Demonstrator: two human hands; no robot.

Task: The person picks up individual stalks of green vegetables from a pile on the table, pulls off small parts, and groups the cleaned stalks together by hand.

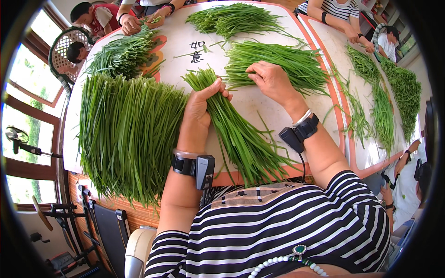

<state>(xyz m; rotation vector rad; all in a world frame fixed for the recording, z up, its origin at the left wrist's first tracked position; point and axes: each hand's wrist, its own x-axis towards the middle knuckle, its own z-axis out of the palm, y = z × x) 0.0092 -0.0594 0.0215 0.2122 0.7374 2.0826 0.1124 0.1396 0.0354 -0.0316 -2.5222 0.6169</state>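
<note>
A bunch of green garlic chives point(241, 134) is gripped near its upper end by my left hand point(204, 102), whose fingers wrap round the stalks. Its loose leaves fan down to the right, toward my body. My right hand point(273, 83) is closed in a pinch over the near left part of a chive pile point(282, 62); what its fingertips hold, if anything, I cannot make out. Beside my left forearm stretches a large, evenly laid heap of chives point(127, 134), overhanging the table's near edge.
More chive piles lie at the back left point(123, 53) and back middle point(232, 19) of the white, orange-edged table point(181, 41). Loose blades are scattered on it. A second table point(371, 125) at right carries further chives. Other people point(338, 16) work along the far sides.
</note>
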